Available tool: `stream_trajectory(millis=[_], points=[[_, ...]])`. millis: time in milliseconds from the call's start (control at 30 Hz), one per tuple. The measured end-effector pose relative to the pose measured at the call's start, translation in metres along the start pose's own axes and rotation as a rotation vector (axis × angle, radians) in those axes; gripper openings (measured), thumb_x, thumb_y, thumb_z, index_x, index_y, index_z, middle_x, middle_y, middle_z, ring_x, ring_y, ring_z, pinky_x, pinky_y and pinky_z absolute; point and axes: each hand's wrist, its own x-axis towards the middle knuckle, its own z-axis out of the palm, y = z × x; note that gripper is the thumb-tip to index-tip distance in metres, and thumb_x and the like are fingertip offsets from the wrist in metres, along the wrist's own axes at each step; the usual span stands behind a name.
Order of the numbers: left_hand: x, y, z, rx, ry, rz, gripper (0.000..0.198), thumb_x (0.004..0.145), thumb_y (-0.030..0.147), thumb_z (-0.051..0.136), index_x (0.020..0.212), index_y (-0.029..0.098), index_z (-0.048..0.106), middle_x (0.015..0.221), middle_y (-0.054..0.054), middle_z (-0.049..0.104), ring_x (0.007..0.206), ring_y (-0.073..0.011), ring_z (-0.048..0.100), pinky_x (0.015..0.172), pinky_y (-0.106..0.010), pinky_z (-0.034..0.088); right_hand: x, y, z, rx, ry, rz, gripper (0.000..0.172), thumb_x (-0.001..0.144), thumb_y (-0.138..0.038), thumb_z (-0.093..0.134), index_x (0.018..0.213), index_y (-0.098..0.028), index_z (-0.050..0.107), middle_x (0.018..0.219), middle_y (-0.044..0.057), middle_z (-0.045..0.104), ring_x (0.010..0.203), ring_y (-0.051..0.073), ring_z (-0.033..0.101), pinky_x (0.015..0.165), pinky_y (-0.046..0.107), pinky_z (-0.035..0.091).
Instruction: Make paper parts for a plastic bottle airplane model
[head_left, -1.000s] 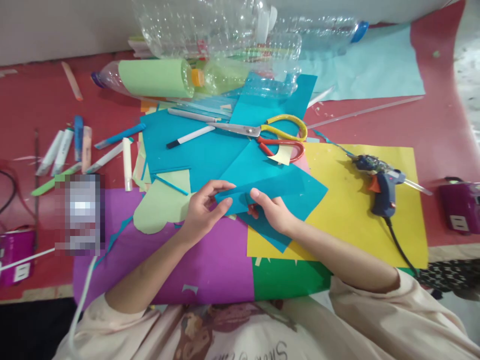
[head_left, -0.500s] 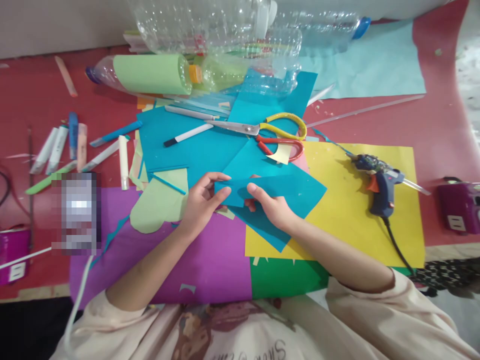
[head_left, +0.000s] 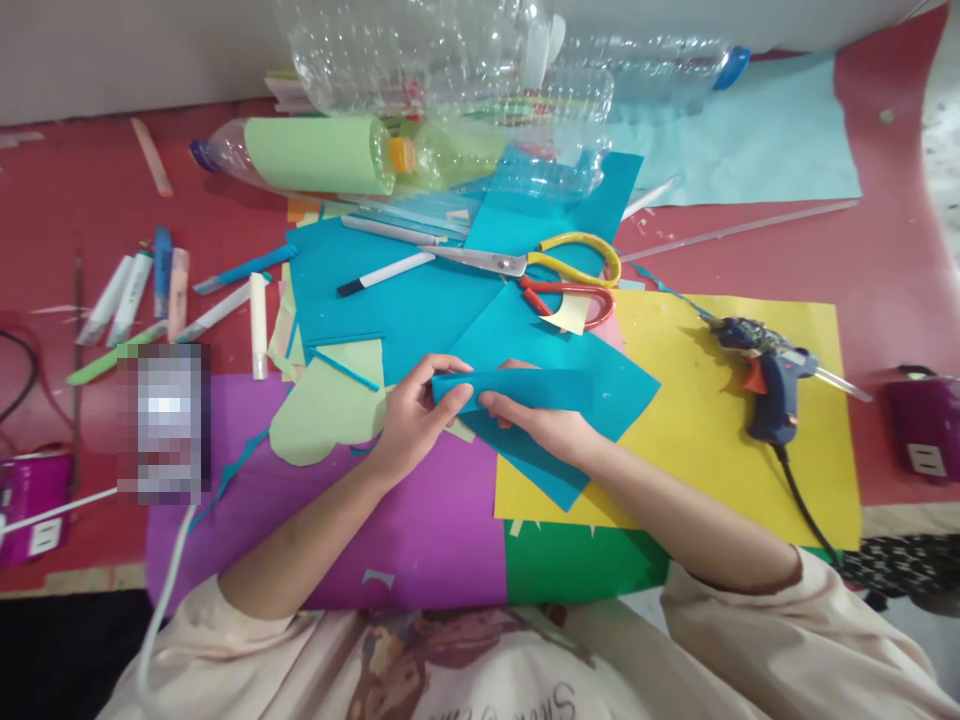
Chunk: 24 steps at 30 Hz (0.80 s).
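Note:
A folded strip of blue paper (head_left: 551, 388) is held between my two hands, above a larger blue sheet (head_left: 622, 385). My left hand (head_left: 425, 408) pinches its left end between thumb and fingers. My right hand (head_left: 536, 412) grips its lower edge near the middle, thumb in front and fingers behind. Just beyond the hands lie scissors (head_left: 517, 264) with one yellow and one red handle, blades pointing left. A pale green cut-out (head_left: 326, 410) with rounded edges rests left of my left hand, with a thin blue strip (head_left: 349, 370) on it.
A glue gun (head_left: 776, 385) lies on yellow paper (head_left: 675, 470) at right. Clear plastic bottles (head_left: 450, 60) and a green-wrapped bottle (head_left: 319, 155) lie at the back. Several markers (head_left: 161, 275) are scattered left, near a blurred phone (head_left: 169, 420) with a white cable. Purple paper (head_left: 420, 540) lies in front.
The blue paper now looks narrower, its upper part folded down toward me. My right hand has shifted slightly left along it, thumb nearer my left hand. The whole view has shifted a little.

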Motion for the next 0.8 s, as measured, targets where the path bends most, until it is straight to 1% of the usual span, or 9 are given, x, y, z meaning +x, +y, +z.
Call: stream_trajectory(millis=[67,133,200,300,400,467,533,667,800], points=[[0.000,0.000,-0.001,-0.039,-0.027,-0.005,0.039,0.078,0.055,0.067,0.095,0.020,0.062,0.085,0.001,0.059,0.049,-0.0038,0.052,0.045,-0.016,0.047,0.000,-0.002,0.001,0.060,-0.016,0.017,0.041,0.074,-0.058,0.065,0.066,-0.021,0.048,0.056,-0.005,0.050,0.050,0.009,0.047,0.051,0.024,0.043],[-0.001,0.000,-0.001,-0.074,-0.046,-0.019,0.039,0.078,0.053,0.067,0.098,0.021,0.062,0.087,0.000,0.059,0.052,-0.0059,0.059,0.049,-0.018,0.051,0.000,-0.002,0.001,0.096,-0.012,0.032,0.045,0.071,-0.063,0.066,0.064,-0.021,0.050,0.056,-0.004,0.051,0.050,0.008,0.048,0.051,0.024,0.044],[-0.001,0.001,0.000,-0.080,-0.038,-0.031,0.038,0.077,0.051,0.068,0.098,0.020,0.063,0.087,0.000,0.060,0.054,-0.0068,0.061,0.050,-0.018,0.053,0.000,-0.001,0.002,0.109,-0.010,0.056,0.050,0.069,-0.068,0.064,0.062,-0.020,0.053,0.055,-0.003,0.052,0.049,0.009,0.049,0.053,0.025,0.045],[0.000,0.001,0.000,-0.073,0.016,-0.039,0.035,0.076,0.048,0.071,0.094,0.019,0.065,0.085,0.001,0.062,0.051,-0.0052,0.059,0.047,-0.016,0.051,0.000,0.003,0.002,0.128,-0.025,0.090,0.059,0.069,-0.076,0.058,0.057,-0.018,0.057,0.054,0.000,0.056,0.049,0.009,0.051,0.056,0.027,0.047],[0.000,0.001,0.001,-0.076,0.060,-0.040,0.034,0.075,0.048,0.073,0.093,0.019,0.066,0.074,0.002,0.062,0.048,-0.0052,0.059,0.044,-0.014,0.048,0.000,0.006,0.001,0.161,-0.017,0.088,0.063,0.068,-0.080,0.056,0.056,-0.018,0.060,0.055,0.002,0.059,0.050,0.010,0.053,0.058,0.028,0.048],[0.000,0.001,0.001,-0.074,0.083,-0.038,0.036,0.075,0.049,0.073,0.093,0.019,0.067,0.068,0.003,0.060,0.047,-0.0060,0.060,0.043,-0.013,0.047,-0.001,0.008,0.000,0.181,-0.005,0.084,0.064,0.067,-0.080,0.057,0.056,-0.018,0.062,0.055,0.002,0.060,0.051,0.011,0.054,0.058,0.028,0.048],[0.000,0.002,0.000,-0.069,0.096,-0.036,0.038,0.073,0.051,0.074,0.093,0.019,0.067,0.067,0.003,0.060,0.047,-0.0065,0.060,0.042,-0.014,0.048,-0.001,0.010,-0.001,0.209,0.006,0.082,0.062,0.067,-0.079,0.059,0.055,-0.017,0.063,0.056,0.003,0.062,0.051,0.012,0.055,0.058,0.028,0.048],[0.000,0.003,0.001,-0.065,0.112,-0.044,0.040,0.072,0.052,0.074,0.093,0.019,0.067,0.072,0.002,0.062,0.047,-0.0063,0.060,0.044,-0.015,0.049,0.000,0.010,-0.002,0.261,0.021,0.085,0.058,0.069,-0.074,0.061,0.057,-0.018,0.063,0.055,0.003,0.063,0.050,0.013,0.056,0.057,0.029,0.048],[0.000,0.004,0.002,-0.065,0.105,-0.039,0.037,0.073,0.050,0.075,0.093,0.020,0.067,0.075,0.002,0.063,0.049,-0.0061,0.061,0.044,-0.015,0.048,0.002,0.010,0.000,0.290,0.053,0.067,0.052,0.067,-0.069,0.067,0.060,-0.018,0.060,0.055,0.002,0.062,0.048,0.013,0.055,0.054,0.029,0.048]])
